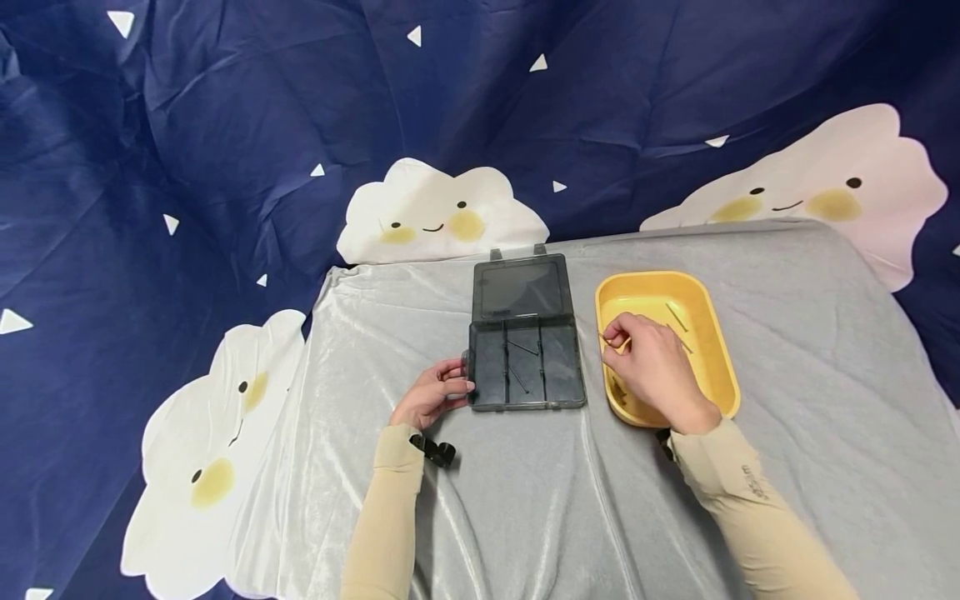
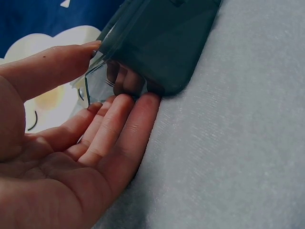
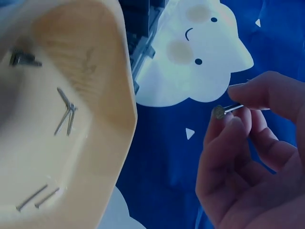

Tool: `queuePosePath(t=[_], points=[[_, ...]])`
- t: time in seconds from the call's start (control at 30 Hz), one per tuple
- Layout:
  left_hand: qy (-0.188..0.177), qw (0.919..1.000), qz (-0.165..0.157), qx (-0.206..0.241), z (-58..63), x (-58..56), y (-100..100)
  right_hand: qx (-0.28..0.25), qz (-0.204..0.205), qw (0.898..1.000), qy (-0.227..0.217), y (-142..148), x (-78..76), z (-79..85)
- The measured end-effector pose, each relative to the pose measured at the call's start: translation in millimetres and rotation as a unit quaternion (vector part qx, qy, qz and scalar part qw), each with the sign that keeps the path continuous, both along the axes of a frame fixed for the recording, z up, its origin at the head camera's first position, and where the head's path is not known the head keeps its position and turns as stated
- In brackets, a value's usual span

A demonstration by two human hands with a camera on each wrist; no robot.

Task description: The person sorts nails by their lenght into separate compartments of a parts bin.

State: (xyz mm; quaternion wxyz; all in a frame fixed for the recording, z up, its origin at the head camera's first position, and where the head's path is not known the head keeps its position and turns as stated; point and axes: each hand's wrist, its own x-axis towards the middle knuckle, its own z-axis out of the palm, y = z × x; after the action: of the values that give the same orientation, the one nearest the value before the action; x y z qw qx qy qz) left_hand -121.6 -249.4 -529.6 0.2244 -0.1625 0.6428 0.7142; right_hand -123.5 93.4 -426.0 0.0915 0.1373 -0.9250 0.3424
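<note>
A dark translucent organizer box (image 1: 486,367) lies with its lid (image 1: 521,287) folded back. Thin dividers split it, and slim nails (image 1: 519,381) lie inside. My left hand (image 1: 433,392) holds its left side, with thumb at the rim and fingertips against the wall in the left wrist view. Over the yellow bin (image 1: 722,358), my right hand (image 1: 651,362) pinches a nail (image 3: 232,109) between thumb and fingers, its flat round head showing. Inside the bin are more nails (image 3: 32,198), a small cluster of threaded screws (image 3: 70,112) and a dark clump of small pieces (image 3: 24,58).
A grey plush cloth (image 1: 517,500) covers the table, with soft folds toward the front. Behind it hangs a navy curtain (image 1: 247,100) printed with smiling clouds and triangles. A black strap (image 1: 435,450) with a small device sits at the left wrist.
</note>
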Motion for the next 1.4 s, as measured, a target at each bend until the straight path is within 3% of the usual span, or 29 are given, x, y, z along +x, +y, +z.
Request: queuePosePath(t=[0.47,0.9,1.4], points=[[-0.002,1.0000,0.001,-0.009,-1.3,0.0,0,-0.055,0.010,0.998,-0.040,-23,-3.2,-8.3],[0.000,1.0000,0.004,-0.009,-0.5,-0.2,-1,-0.093,0.024,0.994,-0.044,-46,-6.7,-24.3],[-0.002,1.0000,-0.002,-0.003,-0.7,-1.5,-2,-0.087,0.066,0.991,-0.074,-73,-10.2,-42.5]])
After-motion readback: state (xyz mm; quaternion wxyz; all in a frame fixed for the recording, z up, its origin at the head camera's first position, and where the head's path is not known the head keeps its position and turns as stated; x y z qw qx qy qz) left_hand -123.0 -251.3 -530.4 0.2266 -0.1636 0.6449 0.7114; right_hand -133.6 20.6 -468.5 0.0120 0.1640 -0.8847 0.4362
